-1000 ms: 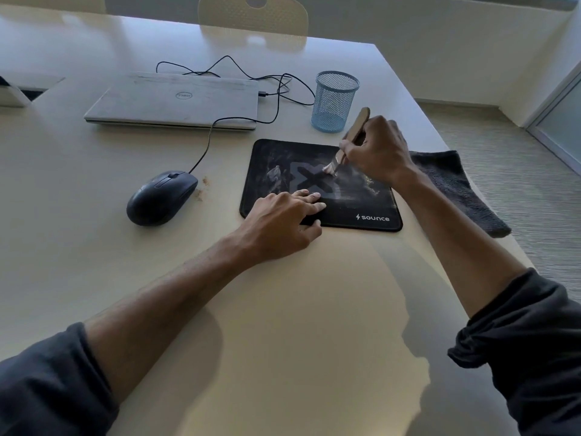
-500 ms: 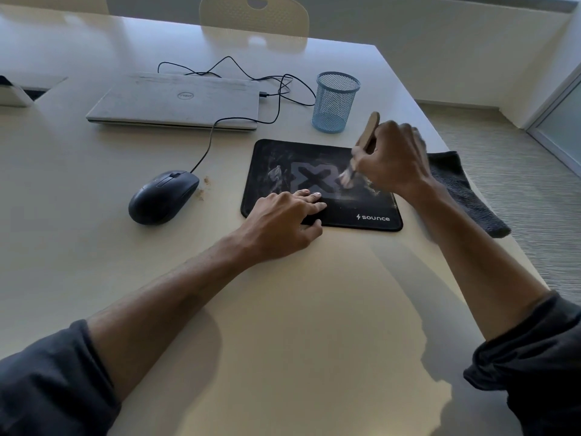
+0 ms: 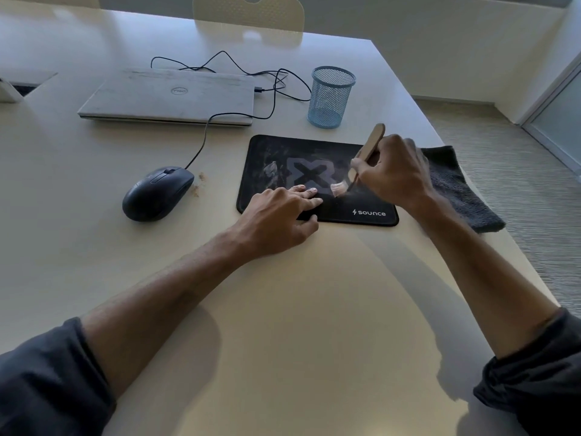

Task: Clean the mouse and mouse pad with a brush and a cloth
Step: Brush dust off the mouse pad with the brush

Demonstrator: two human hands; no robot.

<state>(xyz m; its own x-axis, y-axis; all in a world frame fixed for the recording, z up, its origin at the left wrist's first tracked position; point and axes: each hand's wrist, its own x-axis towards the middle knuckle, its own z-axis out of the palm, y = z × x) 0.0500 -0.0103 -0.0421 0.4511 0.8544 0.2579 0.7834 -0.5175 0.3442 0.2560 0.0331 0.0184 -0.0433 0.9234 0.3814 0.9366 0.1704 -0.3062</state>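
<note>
The left hand (image 3: 278, 217) lies palm down, fingers (image 3: 306, 191) straight and forearm stretched forward. The right hand (image 3: 394, 171) is curled in a grip, wrist bent, sleeve pushed up.

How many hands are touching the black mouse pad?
1. The left hand presses flat on the mouse pad; the right hand grips the brush above it.

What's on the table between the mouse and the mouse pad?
In the head view, only a few small brown crumbs lie on the table between the mouse and the mouse pad; the rest is bare.
</note>
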